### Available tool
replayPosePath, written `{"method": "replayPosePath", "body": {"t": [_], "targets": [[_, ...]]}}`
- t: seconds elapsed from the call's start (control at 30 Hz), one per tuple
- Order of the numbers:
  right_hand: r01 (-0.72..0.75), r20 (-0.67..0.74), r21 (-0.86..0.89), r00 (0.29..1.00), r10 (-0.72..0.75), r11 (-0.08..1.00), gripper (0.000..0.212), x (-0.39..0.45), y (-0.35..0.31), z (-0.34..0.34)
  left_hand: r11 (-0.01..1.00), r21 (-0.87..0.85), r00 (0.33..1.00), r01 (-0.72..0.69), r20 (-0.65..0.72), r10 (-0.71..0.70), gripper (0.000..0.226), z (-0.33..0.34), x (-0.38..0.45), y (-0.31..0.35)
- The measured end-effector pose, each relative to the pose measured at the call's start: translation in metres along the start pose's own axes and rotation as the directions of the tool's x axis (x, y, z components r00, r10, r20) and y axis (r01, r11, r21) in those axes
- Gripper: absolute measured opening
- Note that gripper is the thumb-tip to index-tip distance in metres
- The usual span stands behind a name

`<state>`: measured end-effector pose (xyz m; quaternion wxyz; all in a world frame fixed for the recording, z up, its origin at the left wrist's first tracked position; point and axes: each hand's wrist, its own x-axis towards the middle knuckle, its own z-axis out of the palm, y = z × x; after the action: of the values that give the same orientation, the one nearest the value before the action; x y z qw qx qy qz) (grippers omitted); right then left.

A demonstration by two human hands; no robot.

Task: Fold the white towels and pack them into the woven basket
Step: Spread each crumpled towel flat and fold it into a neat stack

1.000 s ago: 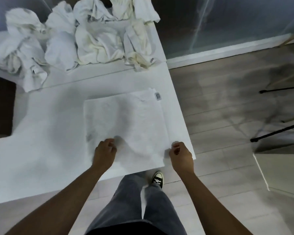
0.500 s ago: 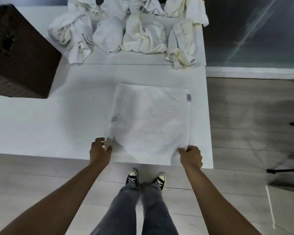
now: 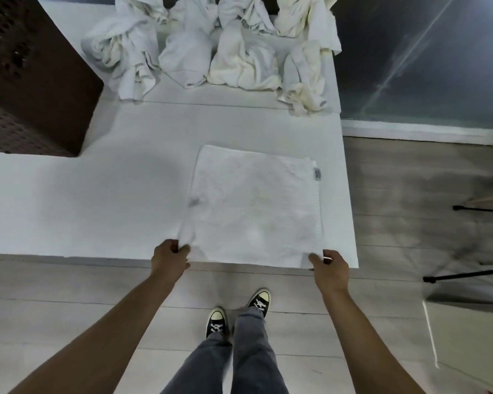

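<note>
At the near edge of the white table [image 3: 69,200], the left hand [image 3: 168,255] and right hand [image 3: 332,267] each pinch a near corner of the flat white towel [image 3: 256,206], which stretches away from both grips toward the crumpled towel pile [image 3: 211,49], the woven basket [image 3: 32,81] far left.

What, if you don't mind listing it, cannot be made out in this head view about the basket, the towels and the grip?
- Woven basket: cut off by the left and top edges; its inside cannot be seen.
- Crumpled towels: pile cut by the top edge, so no count.
- Label on the flat towel: too small to read.
- Left hand and right hand: fingertips hidden under the towel corners.
</note>
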<state>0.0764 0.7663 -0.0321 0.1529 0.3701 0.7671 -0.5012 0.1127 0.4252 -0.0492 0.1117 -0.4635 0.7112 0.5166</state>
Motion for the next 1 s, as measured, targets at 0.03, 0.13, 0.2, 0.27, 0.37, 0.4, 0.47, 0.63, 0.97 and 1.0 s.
{"method": "replayPosePath", "body": {"t": [0.03,0.13,0.2,0.27,0.37,0.4,0.47,0.63,0.97,1.0], "targets": [[-0.004,-0.009,0.031,1.000,0.005,0.999,0.022,-0.007,0.002,-0.002,0.999,-0.044,1.000,0.013,0.025,-0.012,0.015,-0.005,-0.005,-0.002],[-0.029,-0.045,0.145,0.998,0.036,0.989,0.025,-0.030,0.008,-0.008,0.989,-0.143,0.997,0.038,0.074,-0.027,0.018,-0.018,-0.024,-0.005],[-0.026,-0.057,0.229,0.998,0.040,0.973,0.027,-0.048,0.010,-0.010,0.984,-0.175,0.997,0.042,0.078,-0.028,0.021,-0.027,-0.034,-0.007],[-0.020,-0.056,0.294,0.998,0.038,0.956,0.032,-0.064,0.012,-0.012,0.979,-0.201,0.996,0.038,0.085,-0.021,0.024,-0.034,-0.044,-0.006],[-0.030,-0.053,0.402,0.997,0.056,0.915,0.033,-0.070,0.007,-0.013,0.966,-0.259,0.991,-0.006,0.130,0.041,0.031,-0.045,-0.055,0.009],[-0.041,-0.046,0.441,0.997,0.068,0.896,0.031,-0.068,0.003,-0.013,0.961,-0.274,0.987,-0.026,0.145,0.068,0.032,-0.049,-0.057,0.015],[-0.073,-0.024,0.505,0.995,0.098,0.860,0.022,-0.064,-0.006,-0.013,0.961,-0.269,0.981,-0.065,0.161,0.112,0.023,-0.056,-0.058,0.027],[-0.155,0.042,0.625,0.985,0.165,0.765,0.007,-0.041,-0.035,-0.022,0.958,-0.279,0.982,-0.059,0.158,0.106,0.011,-0.058,-0.053,0.055],[-0.083,0.115,0.447,0.993,0.034,0.891,0.015,0.035,-0.098,-0.019,0.960,-0.052,0.960,-0.276,0.024,0.277,0.007,-0.023,-0.012,0.114],[-0.043,0.079,0.389,0.997,0.013,0.920,0.013,0.043,-0.102,-0.016,0.959,-0.049,0.960,-0.280,0.002,0.281,0.007,-0.019,-0.007,0.120]]}}
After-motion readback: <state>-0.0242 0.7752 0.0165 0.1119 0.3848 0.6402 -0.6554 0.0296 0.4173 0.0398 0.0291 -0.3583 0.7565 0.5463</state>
